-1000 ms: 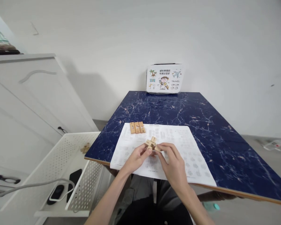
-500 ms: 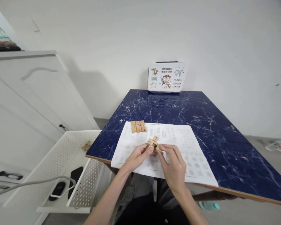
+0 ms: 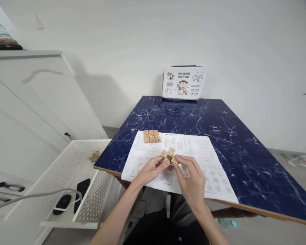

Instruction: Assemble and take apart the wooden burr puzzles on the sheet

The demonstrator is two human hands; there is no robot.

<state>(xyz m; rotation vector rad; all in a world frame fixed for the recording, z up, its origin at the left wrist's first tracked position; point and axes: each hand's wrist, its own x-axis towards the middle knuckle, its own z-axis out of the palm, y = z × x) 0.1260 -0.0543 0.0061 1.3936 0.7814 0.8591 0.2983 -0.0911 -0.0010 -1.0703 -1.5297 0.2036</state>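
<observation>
fingers of both hands (image 3: 173,172) grasp a wooden puzzle (image 3: 169,155) over blue marbled table (image 3: 219,136), white wall (image 3: 142,34) behind.

Both hands meet over the printed sheet (image 3: 193,160) on the blue marbled table (image 3: 232,136). The left hand (image 3: 150,170) and right hand (image 3: 192,180) pinch a crossed wooden puzzle (image 3: 169,156) between their fingertips. Three wooden pieces (image 3: 151,136) lie side by side at the sheet's far left corner. Beyond the sheet, a cartoon box (image 3: 183,83) stands against the wall.
</observation>
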